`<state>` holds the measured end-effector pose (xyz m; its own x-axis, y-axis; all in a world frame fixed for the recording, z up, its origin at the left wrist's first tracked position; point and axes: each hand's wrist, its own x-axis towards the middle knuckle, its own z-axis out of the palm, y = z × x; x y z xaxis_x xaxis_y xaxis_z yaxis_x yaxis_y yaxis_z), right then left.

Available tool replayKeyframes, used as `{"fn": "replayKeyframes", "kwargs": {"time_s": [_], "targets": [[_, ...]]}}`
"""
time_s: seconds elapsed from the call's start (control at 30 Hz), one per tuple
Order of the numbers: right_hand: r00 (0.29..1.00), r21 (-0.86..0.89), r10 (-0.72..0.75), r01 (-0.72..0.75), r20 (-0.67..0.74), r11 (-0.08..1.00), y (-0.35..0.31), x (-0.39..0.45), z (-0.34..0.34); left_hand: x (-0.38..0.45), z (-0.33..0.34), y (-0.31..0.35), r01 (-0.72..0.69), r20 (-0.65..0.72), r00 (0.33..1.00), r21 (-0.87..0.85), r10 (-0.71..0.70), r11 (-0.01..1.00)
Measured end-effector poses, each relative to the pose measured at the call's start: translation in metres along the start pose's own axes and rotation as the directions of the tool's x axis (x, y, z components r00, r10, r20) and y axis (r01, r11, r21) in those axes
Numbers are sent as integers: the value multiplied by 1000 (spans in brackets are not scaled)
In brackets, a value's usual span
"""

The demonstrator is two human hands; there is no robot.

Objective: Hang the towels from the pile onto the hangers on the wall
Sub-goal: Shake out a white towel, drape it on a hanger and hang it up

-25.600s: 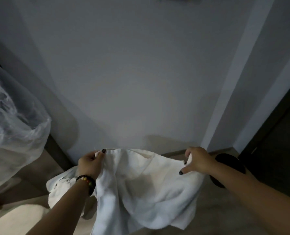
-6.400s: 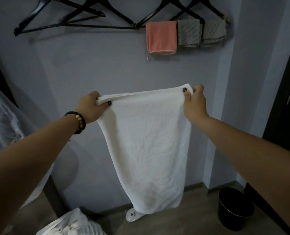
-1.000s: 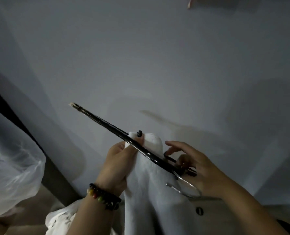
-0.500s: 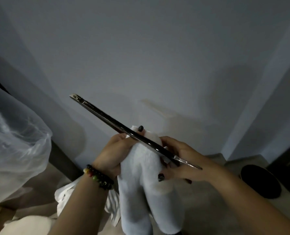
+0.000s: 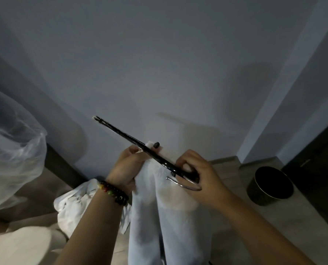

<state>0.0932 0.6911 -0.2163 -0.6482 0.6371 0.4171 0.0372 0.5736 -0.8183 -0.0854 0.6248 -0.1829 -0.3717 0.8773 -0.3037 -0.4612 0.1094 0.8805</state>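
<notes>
Head view, dim light. I see both of my hands in front of the grey wall (image 5: 159,54), working 1 black hanger (image 5: 140,146) and 1 white towel (image 5: 159,217).

Left hand (image 5: 128,169): fingers curled, pinching the top fold of the towel against the hanger bar; thumb lies over the bar, dark nail up. Beaded bracelet (image 5: 113,192) on that wrist.

Right hand (image 5: 199,176): fingers curled round the hanger at its centre, where the metal hook (image 5: 184,184) comes out. Hook curves across the palm side, pointing left.

Hanger: tilted, far end up and to the left, near end down in the right hand. Towel is draped over the bar between the 2 hands and hangs straight down in 2 lobes, out of frame at the bottom.

Floor level: crumpled white cloth pile (image 5: 77,205) low left, beside the left forearm. Clear plastic sheet (image 5: 12,159) at far left. Dark round bin (image 5: 270,186) on the floor at right, well apart from the towel.
</notes>
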Motion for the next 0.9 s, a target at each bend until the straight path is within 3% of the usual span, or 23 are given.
{"fn": "replayKeyframes", "kwargs": {"time_s": [0.17,0.3,0.33,0.43,0.6,0.77,0.9], "targets": [[995,-57,92,-89,50,994,20,-14,-7,5,9,-22,-62,9,998,23,61,998],[977,-136,208,-199,52,971,30,-24,-20,8,22,-40,38,84,996,-194,-22,980],[969,-158,231,-216,87,964,30,-25,-23,10,28,-44,28,51,998,-170,-20,985],[938,-177,273,-238,215,955,26,-29,-35,19,46,-47,9,-106,994,137,5,991],[816,26,290,-349,500,937,24,-34,-67,18,53,-38,-7,-73,997,322,33,947],[942,85,235,-262,239,961,41,-29,-52,16,58,-31,-43,-27,998,339,55,940],[911,193,358,-396,205,898,43,-23,-46,14,54,-26,-69,-16,997,353,79,933]]}}
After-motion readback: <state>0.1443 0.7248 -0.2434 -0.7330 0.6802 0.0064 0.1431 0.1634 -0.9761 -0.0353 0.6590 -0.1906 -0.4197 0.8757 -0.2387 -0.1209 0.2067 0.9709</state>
